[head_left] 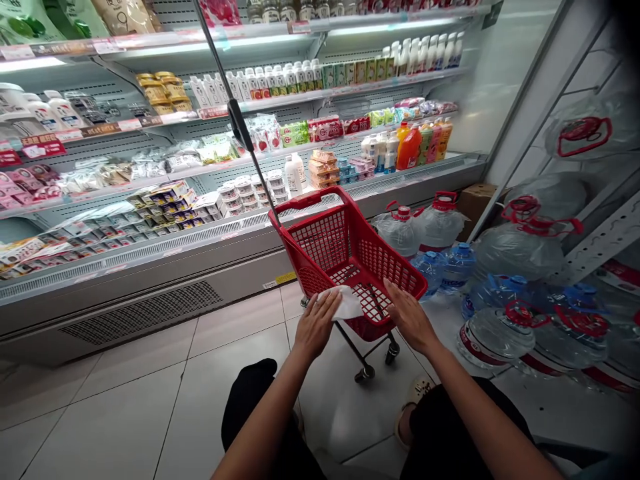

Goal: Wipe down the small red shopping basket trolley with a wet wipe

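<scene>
A small red shopping basket on wheels point(345, 247) stands on the tiled floor in front of me, its long grey handle point(240, 123) reaching up to the left. My left hand point(316, 323) presses a white cloth point(347, 303) against the basket's near rim, fingers flat on it. My right hand point(411, 319) rests on the rim's right side, fingers stretched out and together, holding nothing I can see. My knees in dark trousers show at the bottom.
An open chilled shelf unit point(200, 167) with milk bottles, yoghurt and packets runs along the left and back. Large water jugs with red handles point(500, 267) lie stacked on the right beside a white rack point(600, 233). A cardboard box point(475, 200) sits behind them.
</scene>
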`<state>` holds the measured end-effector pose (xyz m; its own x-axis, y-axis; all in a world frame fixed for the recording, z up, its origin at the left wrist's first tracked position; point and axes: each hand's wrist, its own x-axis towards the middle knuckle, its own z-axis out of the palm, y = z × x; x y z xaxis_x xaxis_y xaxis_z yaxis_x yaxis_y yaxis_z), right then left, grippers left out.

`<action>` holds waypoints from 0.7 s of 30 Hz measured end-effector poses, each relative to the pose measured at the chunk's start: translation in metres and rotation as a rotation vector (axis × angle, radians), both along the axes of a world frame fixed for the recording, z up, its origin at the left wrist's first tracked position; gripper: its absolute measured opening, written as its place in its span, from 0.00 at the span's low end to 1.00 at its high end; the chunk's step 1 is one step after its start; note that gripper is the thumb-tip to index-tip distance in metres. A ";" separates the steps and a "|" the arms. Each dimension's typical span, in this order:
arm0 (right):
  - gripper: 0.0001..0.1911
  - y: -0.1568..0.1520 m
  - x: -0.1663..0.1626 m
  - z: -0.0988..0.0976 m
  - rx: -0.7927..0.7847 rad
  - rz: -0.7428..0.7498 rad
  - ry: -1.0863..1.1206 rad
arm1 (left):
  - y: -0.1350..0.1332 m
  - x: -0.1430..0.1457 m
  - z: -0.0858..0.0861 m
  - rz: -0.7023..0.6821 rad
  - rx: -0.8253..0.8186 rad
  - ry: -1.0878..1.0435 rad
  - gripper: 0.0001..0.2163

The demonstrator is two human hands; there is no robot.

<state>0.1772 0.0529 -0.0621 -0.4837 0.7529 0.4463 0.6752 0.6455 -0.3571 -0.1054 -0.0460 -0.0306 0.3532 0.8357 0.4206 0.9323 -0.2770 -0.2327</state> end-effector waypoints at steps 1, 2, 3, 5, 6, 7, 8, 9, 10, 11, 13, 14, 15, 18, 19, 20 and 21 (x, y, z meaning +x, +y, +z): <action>0.35 0.000 -0.003 0.001 -0.009 -0.017 0.009 | 0.005 -0.002 0.000 0.013 -0.001 -0.002 0.29; 0.35 -0.001 -0.008 0.001 -0.018 -0.028 0.017 | 0.010 -0.002 -0.001 0.016 -0.004 -0.004 0.29; 0.36 -0.005 -0.013 0.002 -0.024 -0.033 0.022 | 0.015 0.000 -0.002 0.012 -0.006 -0.009 0.29; 0.38 -0.014 -0.026 0.002 -0.018 -0.042 0.021 | 0.024 0.006 -0.004 -0.004 0.004 -0.034 0.27; 0.39 -0.019 -0.031 0.001 -0.007 -0.053 0.019 | 0.028 0.010 -0.005 -0.015 0.013 -0.053 0.26; 0.41 -0.023 -0.036 0.000 0.007 -0.072 0.020 | 0.031 0.015 -0.005 -0.028 0.023 -0.073 0.26; 0.43 -0.026 -0.039 -0.002 0.023 -0.093 0.025 | 0.035 0.019 -0.005 -0.043 0.035 -0.094 0.25; 0.44 -0.027 -0.040 -0.004 0.042 -0.110 0.033 | 0.037 0.023 -0.004 -0.060 0.045 -0.113 0.24; 0.45 -0.027 -0.039 -0.007 0.062 -0.120 0.043 | 0.040 0.028 -0.004 -0.083 0.053 -0.124 0.24; 0.46 -0.025 -0.037 -0.010 0.087 -0.122 0.056 | 0.042 0.033 -0.004 -0.113 0.058 -0.127 0.24; 0.47 -0.021 -0.031 -0.018 0.151 -0.113 0.093 | 0.043 0.046 -0.005 -0.204 0.054 -0.094 0.24; 0.47 -0.019 -0.028 -0.022 0.185 -0.110 0.112 | 0.044 0.053 -0.007 -0.258 0.046 -0.063 0.24; 0.46 -0.017 -0.024 -0.025 0.220 -0.112 0.127 | 0.044 0.059 -0.009 -0.308 0.038 -0.031 0.24; 0.45 -0.017 -0.017 -0.031 0.284 -0.120 0.105 | 0.050 0.069 -0.012 -0.402 0.008 0.036 0.24; 0.44 -0.018 -0.015 -0.031 0.281 -0.117 0.084 | 0.054 0.066 -0.011 -0.422 -0.001 0.047 0.24; 0.43 -0.019 -0.013 -0.029 0.264 -0.112 0.064 | 0.059 0.060 -0.009 -0.436 -0.010 0.056 0.24; 0.43 -0.020 -0.011 -0.025 0.237 -0.108 0.045 | 0.066 0.051 -0.005 -0.443 -0.016 0.062 0.24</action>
